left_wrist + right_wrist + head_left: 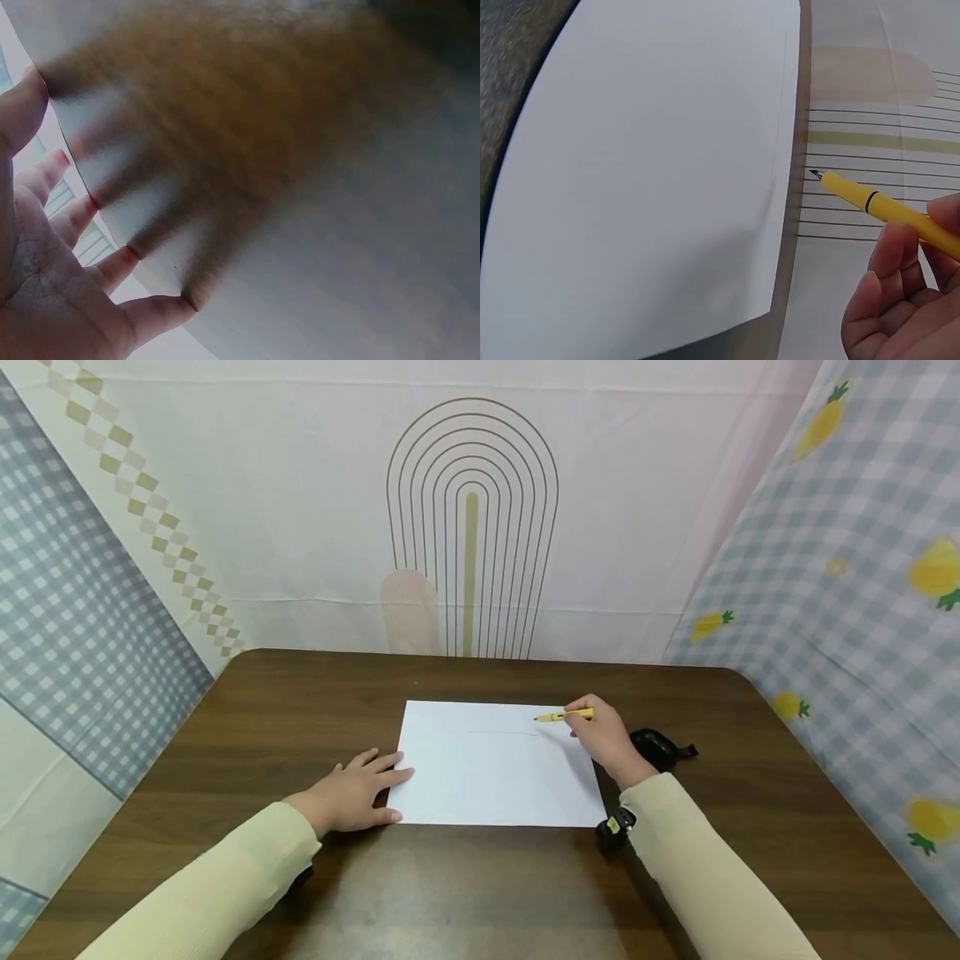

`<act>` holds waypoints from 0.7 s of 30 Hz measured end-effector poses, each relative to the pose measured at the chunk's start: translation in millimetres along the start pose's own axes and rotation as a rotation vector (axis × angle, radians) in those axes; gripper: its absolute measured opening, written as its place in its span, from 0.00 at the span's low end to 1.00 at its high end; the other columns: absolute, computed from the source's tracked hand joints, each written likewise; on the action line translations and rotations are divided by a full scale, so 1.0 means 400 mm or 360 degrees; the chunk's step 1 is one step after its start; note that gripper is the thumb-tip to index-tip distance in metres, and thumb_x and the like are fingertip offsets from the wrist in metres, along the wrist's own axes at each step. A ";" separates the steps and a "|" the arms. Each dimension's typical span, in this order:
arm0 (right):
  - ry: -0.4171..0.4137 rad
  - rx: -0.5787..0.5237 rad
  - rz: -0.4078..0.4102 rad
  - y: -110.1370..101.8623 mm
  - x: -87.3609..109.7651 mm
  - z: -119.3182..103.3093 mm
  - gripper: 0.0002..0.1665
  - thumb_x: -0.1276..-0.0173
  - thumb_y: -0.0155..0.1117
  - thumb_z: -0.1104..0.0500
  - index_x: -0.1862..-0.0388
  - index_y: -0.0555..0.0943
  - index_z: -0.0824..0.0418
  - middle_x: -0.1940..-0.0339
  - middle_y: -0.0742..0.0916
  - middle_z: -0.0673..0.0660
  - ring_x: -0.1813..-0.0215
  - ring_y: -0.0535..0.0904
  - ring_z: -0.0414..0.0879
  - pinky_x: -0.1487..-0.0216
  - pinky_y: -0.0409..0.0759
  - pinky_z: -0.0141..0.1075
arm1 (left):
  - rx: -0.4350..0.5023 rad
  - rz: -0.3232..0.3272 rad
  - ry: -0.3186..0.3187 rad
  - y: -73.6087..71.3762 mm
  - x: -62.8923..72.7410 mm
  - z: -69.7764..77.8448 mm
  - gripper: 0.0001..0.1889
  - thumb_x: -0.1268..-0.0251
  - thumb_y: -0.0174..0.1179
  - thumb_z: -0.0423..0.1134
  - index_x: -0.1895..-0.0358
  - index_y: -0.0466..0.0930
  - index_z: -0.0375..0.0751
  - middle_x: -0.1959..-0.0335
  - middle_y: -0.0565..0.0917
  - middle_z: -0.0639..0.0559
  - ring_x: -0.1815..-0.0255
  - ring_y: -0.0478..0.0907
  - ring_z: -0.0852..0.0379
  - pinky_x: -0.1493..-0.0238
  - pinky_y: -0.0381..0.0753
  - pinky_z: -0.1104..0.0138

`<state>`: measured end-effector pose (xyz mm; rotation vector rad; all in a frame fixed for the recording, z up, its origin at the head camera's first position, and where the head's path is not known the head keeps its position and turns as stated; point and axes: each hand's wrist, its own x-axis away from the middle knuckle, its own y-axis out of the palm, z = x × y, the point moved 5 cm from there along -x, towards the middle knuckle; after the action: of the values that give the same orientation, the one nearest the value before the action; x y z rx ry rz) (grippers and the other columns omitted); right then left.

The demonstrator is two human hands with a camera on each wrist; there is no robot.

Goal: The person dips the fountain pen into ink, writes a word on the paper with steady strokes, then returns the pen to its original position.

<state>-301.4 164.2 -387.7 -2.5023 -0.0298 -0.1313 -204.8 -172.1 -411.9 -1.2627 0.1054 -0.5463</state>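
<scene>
A white sheet of paper (487,777) lies on the brown table, with one thin, nearly straight line drawn across its upper part. My left hand (356,793) rests at the sheet's left edge, fingers spread and fingertips on the paper. In the left wrist view the left hand (67,270) shows its straight fingers touching the surface. My right hand (603,735) pinches a yellow pen (551,717) over the sheet's upper right. The pen (877,204) has a dark pointed nib, raised off the paper in the right wrist view, where the right hand (907,300) grips its barrel.
A black rounded object with a short tail (655,749) sits on the table (480,893) just right of the right hand. Behind the table hangs a white cloth (300,510) with an arch pattern. Checked cloths (862,577) flank both sides.
</scene>
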 end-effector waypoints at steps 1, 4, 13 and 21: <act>-0.0004 -0.0004 -0.0004 0.003 -0.001 -0.001 0.16 0.27 0.51 0.56 0.47 0.75 0.62 0.46 0.79 0.63 0.55 0.76 0.52 0.61 0.70 0.36 | 0.0001 0.0001 0.0001 0.000 0.000 0.000 0.35 0.36 0.62 0.54 0.28 0.65 0.49 0.25 0.58 0.44 0.26 0.50 0.32 0.41 0.55 0.28; 0.0006 -0.0025 -0.0023 0.014 -0.004 -0.003 0.15 0.27 0.51 0.56 0.47 0.75 0.62 0.46 0.79 0.63 0.55 0.76 0.52 0.62 0.70 0.36 | -0.0002 0.0001 0.0003 0.000 -0.001 -0.001 0.35 0.36 0.62 0.54 0.28 0.65 0.49 0.25 0.58 0.44 0.26 0.50 0.32 0.41 0.55 0.28; 0.0019 -0.0049 -0.0034 0.039 -0.014 -0.031 0.15 0.26 0.51 0.54 0.47 0.76 0.60 0.47 0.79 0.61 0.54 0.76 0.52 0.58 0.71 0.38 | -0.0015 0.0000 -0.0009 -0.001 -0.001 -0.001 0.35 0.37 0.62 0.54 0.28 0.66 0.49 0.25 0.59 0.44 0.26 0.50 0.32 0.41 0.55 0.28; 0.0010 -0.0121 -0.0068 0.073 -0.033 -0.052 0.13 0.27 0.52 0.55 0.49 0.75 0.60 0.47 0.79 0.61 0.54 0.77 0.52 0.58 0.72 0.39 | -0.0014 0.0003 -0.0016 0.003 -0.002 -0.003 0.35 0.37 0.62 0.54 0.28 0.66 0.50 0.25 0.59 0.45 0.25 0.50 0.33 0.41 0.55 0.28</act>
<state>-314.8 128.6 -389.5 -2.5781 -0.0770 -0.1611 -205.4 -172.4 -413.6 -1.2739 0.1006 -0.5381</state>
